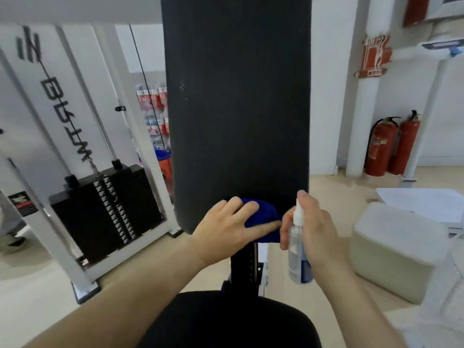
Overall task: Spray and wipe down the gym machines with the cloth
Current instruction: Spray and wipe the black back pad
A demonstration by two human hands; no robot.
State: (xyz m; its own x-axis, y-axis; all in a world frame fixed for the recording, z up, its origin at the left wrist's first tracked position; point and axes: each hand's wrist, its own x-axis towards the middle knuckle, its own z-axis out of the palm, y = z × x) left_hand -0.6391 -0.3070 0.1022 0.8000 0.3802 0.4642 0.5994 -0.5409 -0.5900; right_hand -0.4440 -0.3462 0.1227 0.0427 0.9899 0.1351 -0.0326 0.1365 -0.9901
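Note:
A tall black back pad [236,101] of a gym machine fills the middle of the view, with a black seat [226,320] below it. My left hand [226,227] presses a blue cloth [266,217] flat against the pad's lower edge, fingers spread. My right hand [311,229] grips a clear spray bottle [296,247] with a white nozzle, upright just right of the cloth, index finger above the nozzle. A few small droplets show on the pad's upper left.
A white weight-stack frame with black plates [105,212] stands to the left. Two red fire extinguishers [391,146] lean by a white pillar at the right. A pale lidded tub [394,249] sits on the floor to the right, close to my right arm.

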